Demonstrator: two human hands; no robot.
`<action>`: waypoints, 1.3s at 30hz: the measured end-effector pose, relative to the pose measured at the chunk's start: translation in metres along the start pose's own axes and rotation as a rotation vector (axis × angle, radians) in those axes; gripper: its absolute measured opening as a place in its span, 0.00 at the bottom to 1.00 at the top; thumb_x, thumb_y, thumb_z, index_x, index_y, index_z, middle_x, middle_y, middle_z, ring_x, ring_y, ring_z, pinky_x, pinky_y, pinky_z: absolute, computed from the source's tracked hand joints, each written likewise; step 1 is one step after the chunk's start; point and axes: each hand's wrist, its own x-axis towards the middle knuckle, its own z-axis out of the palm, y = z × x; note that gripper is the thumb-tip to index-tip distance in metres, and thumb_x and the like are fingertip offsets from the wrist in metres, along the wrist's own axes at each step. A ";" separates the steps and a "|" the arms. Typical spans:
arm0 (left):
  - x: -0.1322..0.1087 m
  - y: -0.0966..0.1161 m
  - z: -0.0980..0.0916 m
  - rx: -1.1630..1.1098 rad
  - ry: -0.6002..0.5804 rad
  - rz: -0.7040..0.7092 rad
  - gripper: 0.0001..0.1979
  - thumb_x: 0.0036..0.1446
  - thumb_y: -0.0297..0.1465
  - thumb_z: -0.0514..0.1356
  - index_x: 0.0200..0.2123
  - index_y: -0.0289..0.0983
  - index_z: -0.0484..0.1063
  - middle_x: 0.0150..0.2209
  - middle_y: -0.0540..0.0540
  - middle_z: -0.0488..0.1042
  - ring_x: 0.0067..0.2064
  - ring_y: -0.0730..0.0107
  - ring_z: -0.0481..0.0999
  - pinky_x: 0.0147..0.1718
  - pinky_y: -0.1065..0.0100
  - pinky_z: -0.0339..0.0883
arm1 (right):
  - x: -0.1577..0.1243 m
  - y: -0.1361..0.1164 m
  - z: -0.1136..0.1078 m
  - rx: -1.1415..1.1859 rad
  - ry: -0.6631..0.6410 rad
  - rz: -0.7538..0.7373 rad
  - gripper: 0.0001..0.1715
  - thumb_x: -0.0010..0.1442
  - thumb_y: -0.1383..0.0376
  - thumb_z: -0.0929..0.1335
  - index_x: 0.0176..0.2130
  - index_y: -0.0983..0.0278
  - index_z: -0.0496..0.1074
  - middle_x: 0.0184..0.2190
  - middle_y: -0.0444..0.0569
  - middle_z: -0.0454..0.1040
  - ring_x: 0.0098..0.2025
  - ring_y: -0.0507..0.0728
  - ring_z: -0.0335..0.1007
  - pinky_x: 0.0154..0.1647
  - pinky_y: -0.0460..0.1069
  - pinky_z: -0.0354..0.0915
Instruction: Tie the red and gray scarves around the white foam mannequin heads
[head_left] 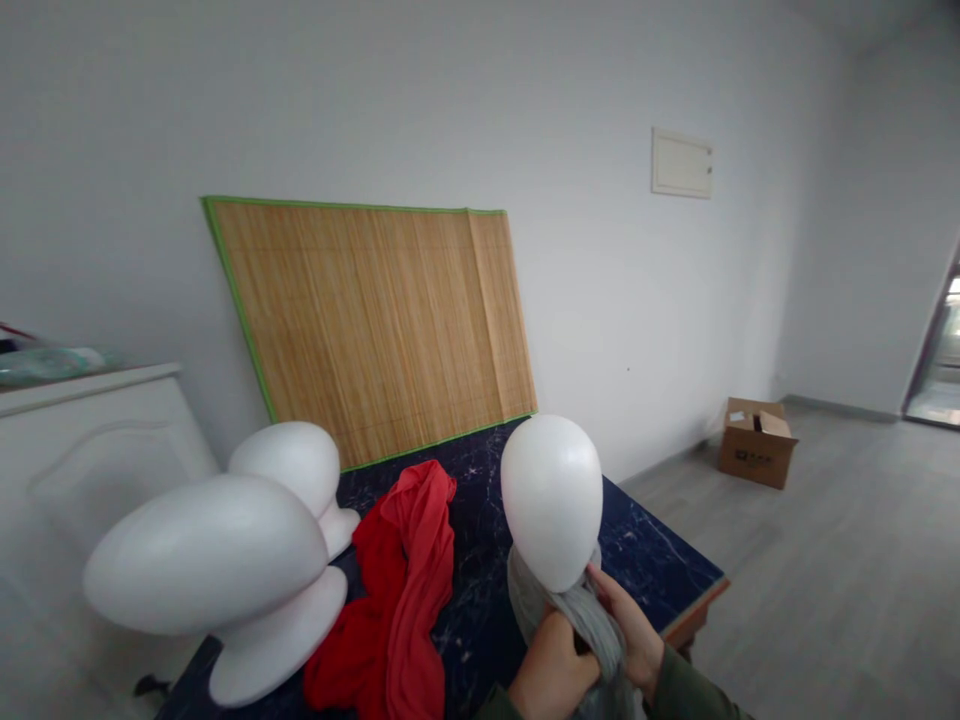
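Note:
A white mannequin head (553, 500) stands upright on the dark blue marbled table (480, 560), with a grey scarf (581, 612) wrapped about its neck. Below the chin, my left hand (553, 668) is closed on a fold of the scarf. My right hand (628, 622) grips the scarf's side, its fingertips close to the head's jaw. Long ends of the cloth hang down between both hands and leave the bottom of the view. The head's base is hidden behind the scarf and my hands.
Left of the scarf lies a crumpled red cloth (405, 580). Two more white mannequin heads (217, 550) (289, 460) stand at the table's left. A bamboo mat (375, 320) leans on the wall behind. A white cabinet (105, 460) is at far left, a cardboard box (756, 445) on the floor at right.

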 end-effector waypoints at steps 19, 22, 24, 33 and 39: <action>-0.002 -0.010 -0.004 -0.389 0.199 -0.242 0.15 0.40 0.28 0.62 0.35 0.31 0.73 0.37 0.40 0.75 0.41 0.59 0.70 0.43 0.65 0.57 | -0.030 0.008 -0.032 -1.477 0.348 -0.545 0.13 0.54 0.60 0.63 0.37 0.62 0.72 0.36 0.54 0.74 0.40 0.63 0.68 0.45 0.55 0.59; -0.003 -0.011 -0.020 -0.668 0.217 -0.305 0.13 0.40 0.28 0.60 0.34 0.33 0.72 0.29 0.47 0.74 0.32 0.68 0.70 0.33 0.69 0.59 | -0.028 -0.018 -0.037 -1.610 0.455 -0.621 0.09 0.51 0.66 0.63 0.32 0.63 0.71 0.32 0.53 0.73 0.36 0.61 0.67 0.41 0.54 0.60; -0.005 -0.013 -0.035 -0.804 0.262 -0.411 0.14 0.40 0.27 0.58 0.35 0.35 0.70 0.26 0.52 0.72 0.26 0.75 0.67 0.25 0.74 0.56 | -0.022 -0.038 -0.044 -1.654 0.505 -0.694 0.08 0.50 0.68 0.61 0.31 0.63 0.68 0.31 0.52 0.70 0.36 0.59 0.66 0.39 0.53 0.59; -0.012 -0.007 -0.071 -0.435 -0.028 -0.326 0.17 0.39 0.26 0.62 0.37 0.31 0.73 0.32 0.46 0.76 0.35 0.65 0.72 0.36 0.69 0.60 | 0.020 -0.051 -0.037 -1.160 0.455 -0.595 0.10 0.47 0.68 0.59 0.32 0.63 0.66 0.27 0.47 0.70 0.31 0.56 0.64 0.34 0.49 0.59; -0.019 -0.014 -0.065 -0.423 0.222 -0.197 0.15 0.44 0.30 0.62 0.39 0.32 0.71 0.40 0.43 0.75 0.45 0.60 0.70 0.45 0.65 0.59 | 0.016 -0.028 -0.024 -0.383 0.303 -0.200 0.12 0.46 0.61 0.63 0.33 0.63 0.67 0.26 0.44 0.72 0.27 0.54 0.66 0.29 0.47 0.60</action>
